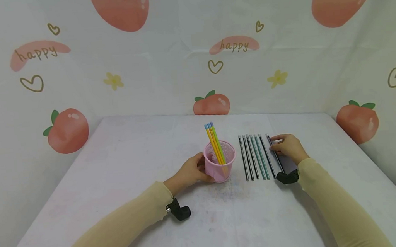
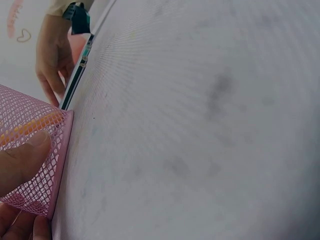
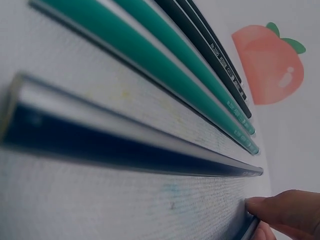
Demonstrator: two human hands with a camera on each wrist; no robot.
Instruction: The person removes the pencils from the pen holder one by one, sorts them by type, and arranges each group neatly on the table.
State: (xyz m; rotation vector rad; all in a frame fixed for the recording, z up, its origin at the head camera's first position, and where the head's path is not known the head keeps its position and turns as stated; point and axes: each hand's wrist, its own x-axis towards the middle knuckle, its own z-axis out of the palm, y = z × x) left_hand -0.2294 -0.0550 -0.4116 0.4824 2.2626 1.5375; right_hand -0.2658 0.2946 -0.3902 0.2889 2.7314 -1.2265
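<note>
Pink mesh cup (image 1: 221,167) sits mid-table w/ yellow pencils (image 1: 215,142) upright inside; left hand (image 1: 192,171) at its 9 o'clock, fingers curled round the wall. At cup's 3 o'clock, row of dark & green pencils (image 1: 255,157); right hand (image 1: 288,146) pinches the outermost one (image 1: 275,155), fingertips bent on it.

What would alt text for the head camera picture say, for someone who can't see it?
A person's left hand holds a pink mesh cup of yellow pencils on a white table, while the right hand touches the rightmost pencil in a row of dark and green pencils lying flat. Behind hangs a peach-print backdrop.
</note>
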